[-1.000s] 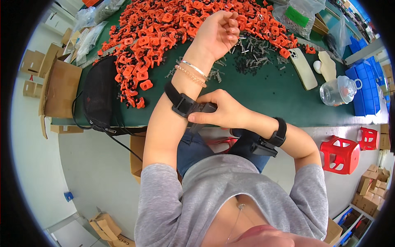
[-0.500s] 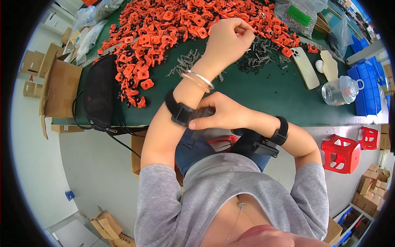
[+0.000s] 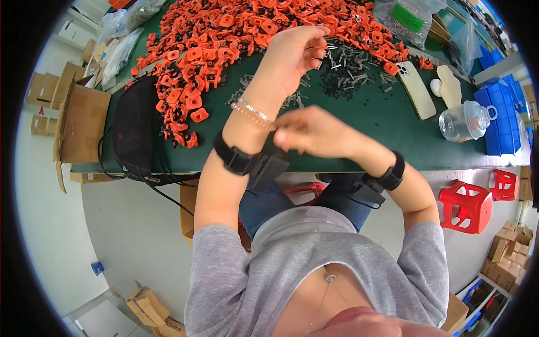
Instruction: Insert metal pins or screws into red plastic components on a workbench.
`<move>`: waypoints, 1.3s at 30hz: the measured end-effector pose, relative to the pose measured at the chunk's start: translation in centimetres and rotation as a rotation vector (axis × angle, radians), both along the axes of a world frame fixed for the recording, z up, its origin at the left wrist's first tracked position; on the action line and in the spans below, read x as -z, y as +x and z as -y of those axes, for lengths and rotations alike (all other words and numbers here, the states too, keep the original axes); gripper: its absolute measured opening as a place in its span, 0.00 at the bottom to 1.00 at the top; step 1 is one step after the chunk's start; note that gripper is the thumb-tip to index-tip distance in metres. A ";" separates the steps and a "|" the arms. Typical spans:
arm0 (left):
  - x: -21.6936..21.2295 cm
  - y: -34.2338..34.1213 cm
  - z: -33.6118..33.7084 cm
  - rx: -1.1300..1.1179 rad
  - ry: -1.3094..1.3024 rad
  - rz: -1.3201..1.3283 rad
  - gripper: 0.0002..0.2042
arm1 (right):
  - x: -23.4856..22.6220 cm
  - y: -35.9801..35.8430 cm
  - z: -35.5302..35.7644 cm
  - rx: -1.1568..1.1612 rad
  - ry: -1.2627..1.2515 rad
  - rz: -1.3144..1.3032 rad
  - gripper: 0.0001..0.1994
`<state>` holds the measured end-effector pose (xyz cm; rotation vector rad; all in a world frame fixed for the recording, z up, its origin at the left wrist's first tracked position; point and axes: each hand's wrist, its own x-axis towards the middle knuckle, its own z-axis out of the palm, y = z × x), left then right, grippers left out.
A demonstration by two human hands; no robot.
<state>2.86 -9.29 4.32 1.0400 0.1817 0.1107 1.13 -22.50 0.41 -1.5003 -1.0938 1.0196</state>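
My left hand (image 3: 296, 55) is raised over the near edge of the orange heap, its fingers loosely curled and apart, with nothing seen in them. Two thin bracelets (image 3: 254, 115), one silvery and one pinkish, circle my left wrist. Below them a black strap (image 3: 234, 159) holds a dark box-shaped device (image 3: 269, 171) on my left forearm. My right hand (image 3: 321, 133) is beside the bracelets, fingertips at their edge; motion smears the fingers, so a grip cannot be made out. Another strapped black device (image 3: 370, 188) sits on my right forearm.
Orange plastic parts (image 3: 224, 39) with black knobs cover the far green table (image 3: 359, 135). Metal screws (image 3: 353, 70) and small black pieces lie nearer. To the right are a phone (image 3: 416, 90), a clear jar (image 3: 465, 121) and blue bins (image 3: 498, 118). A black bag (image 3: 135, 126) lies left.
My right hand has moved up from the forearm device to the bracelets, leaving the device uncovered. My left hand has shifted slightly left and turned, with its fingers loosening.
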 end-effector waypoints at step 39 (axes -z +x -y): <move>5.2 -8.9 9.9 0.046 0.128 -0.002 0.20 | -5.0 14.3 -3.0 1.158 0.572 -0.755 0.13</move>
